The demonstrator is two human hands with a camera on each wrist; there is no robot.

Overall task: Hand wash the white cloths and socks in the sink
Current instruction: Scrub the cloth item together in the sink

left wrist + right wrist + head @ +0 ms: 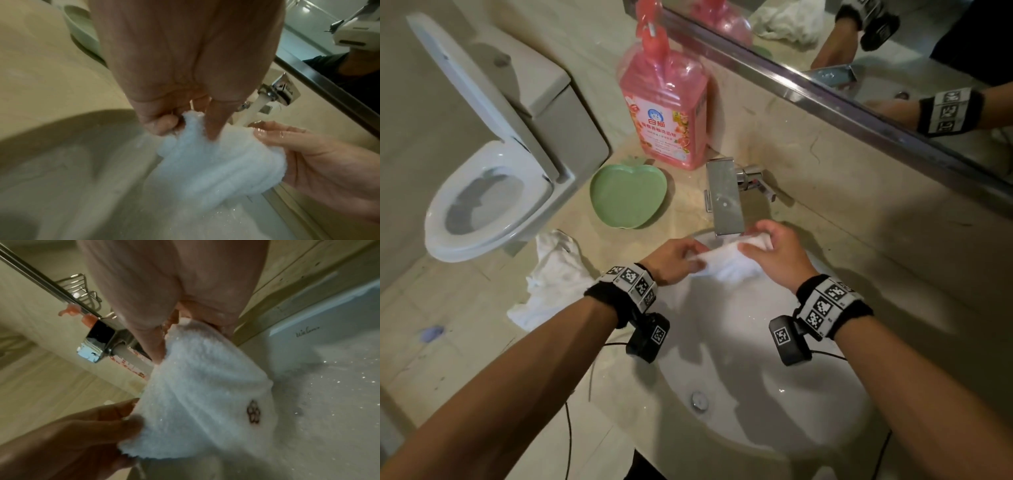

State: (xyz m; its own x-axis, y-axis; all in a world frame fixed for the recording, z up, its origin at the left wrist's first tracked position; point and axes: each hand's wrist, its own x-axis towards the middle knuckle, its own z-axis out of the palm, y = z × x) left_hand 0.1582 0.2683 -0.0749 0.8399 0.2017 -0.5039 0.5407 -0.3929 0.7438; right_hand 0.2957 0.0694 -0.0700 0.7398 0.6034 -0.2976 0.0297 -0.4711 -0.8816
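Both hands hold one fluffy white cloth [726, 265] over the white sink [756, 383], just below the steel tap [722, 198]. My left hand [690, 262] pinches its left end and my right hand [758, 245] grips its right end. In the left wrist view water runs from the tap [281, 91] onto the cloth [216, 162] near the right hand [298, 142]. In the right wrist view the cloth [195, 386] shows a small dark flower mark, with the left hand [107, 421] at its lower edge. More white cloths [554, 274] lie in a heap on the counter to the left.
A pink detergent bottle [664, 113] stands behind a green apple-shaped dish [626, 197] on the beige counter left of the tap. A toilet [486, 202] with its lid up is farther left. A mirror [893, 51] runs along the back wall. The sink drain [699, 401] is near me.
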